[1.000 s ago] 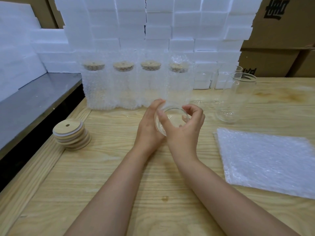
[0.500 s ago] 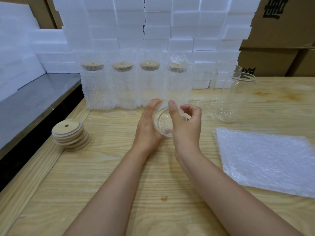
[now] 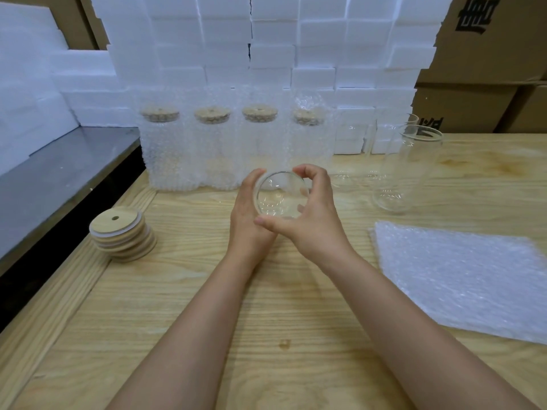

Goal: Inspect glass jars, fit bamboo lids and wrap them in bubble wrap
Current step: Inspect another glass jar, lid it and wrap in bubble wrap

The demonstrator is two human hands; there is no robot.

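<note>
Because the glass jar [image 3: 279, 196] points its end at me, I cannot see its length. My left hand [image 3: 244, 208] and right hand [image 3: 315, 223] both curl around it, above the bench [image 3: 207, 291].

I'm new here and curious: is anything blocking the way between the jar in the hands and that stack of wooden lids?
Nothing visible. Only bare table lies between the held glass jar and the lid stack to its left.

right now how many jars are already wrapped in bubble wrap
4, in a row at the back of the table, in front of the foam blocks: leftmost wrapped jar, second, third, rightmost. Any behind them would be hidden.
</note>
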